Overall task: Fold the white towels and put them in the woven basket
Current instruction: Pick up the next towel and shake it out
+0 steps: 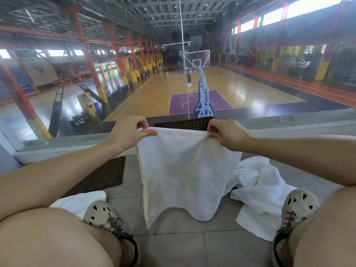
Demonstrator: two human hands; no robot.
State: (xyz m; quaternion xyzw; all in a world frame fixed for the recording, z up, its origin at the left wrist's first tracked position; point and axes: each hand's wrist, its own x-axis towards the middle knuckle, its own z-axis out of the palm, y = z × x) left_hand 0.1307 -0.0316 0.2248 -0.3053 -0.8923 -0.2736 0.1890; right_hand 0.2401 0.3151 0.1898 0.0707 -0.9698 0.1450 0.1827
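No text, number or brand can be read anywhere in the view. The yellow wall panels (290,52) on the right side of the hall carry large dark brush-like marks, too blurred to make out as letters. The pale wall (41,72) at the left bears a faint reddish emblem whose wording, if any, cannot be told.

Head cam's riding on the seated person, facing fwd & down, close over knees (57,237), court (154,89) far beyond.

Visible: 2 hands (131,133) (229,134), 1 held towel (185,170), 1 folded towel (81,201), 1 towel heap (258,182), 2 woven pieces (104,174) (183,125).
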